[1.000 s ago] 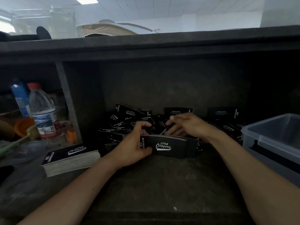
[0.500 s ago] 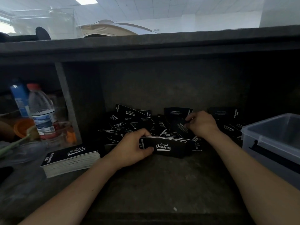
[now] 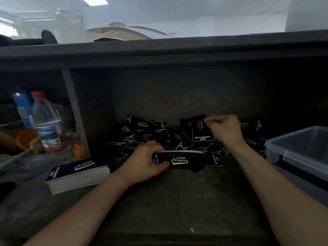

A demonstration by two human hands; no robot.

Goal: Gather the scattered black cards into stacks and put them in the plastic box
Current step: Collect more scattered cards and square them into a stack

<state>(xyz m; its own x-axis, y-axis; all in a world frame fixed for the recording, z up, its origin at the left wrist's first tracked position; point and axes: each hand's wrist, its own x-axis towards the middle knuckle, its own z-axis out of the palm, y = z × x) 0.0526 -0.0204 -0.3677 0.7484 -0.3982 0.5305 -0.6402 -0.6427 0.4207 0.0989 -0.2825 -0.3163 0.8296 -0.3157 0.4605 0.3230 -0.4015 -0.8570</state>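
The dark desk (image 3: 174, 201) carries everything, under a low shelf. At its right edge sits the plastic box (image 3: 308, 181), open at the top; I cannot tell whether any cards are inside. It lies well to the right of both hands, with the right arm the nearer one.

Against the back wall lies the loose heap of black cards (image 3: 142, 132), overlapping at all angles and spread from the middle toward the box. A finished stack (image 3: 78, 174) rests at the front left, apart from the heap and far from the box.

The left hand (image 3: 143, 162) grips the left end of a small growing stack (image 3: 184, 159), thumb in front and fingers curled behind. This stack stands on its long edge just in front of the heap, its long axis running left to right.

The right hand (image 3: 223, 128) is raised behind and to the right of that stack, pinching a single card (image 3: 199, 128) by its upper corner. The card hangs with its long axis nearly up and down, crosswise to the stack.

As I judge it, the next move brings this card down and to the left onto the stack, with about a quarter turn to line up the edges.
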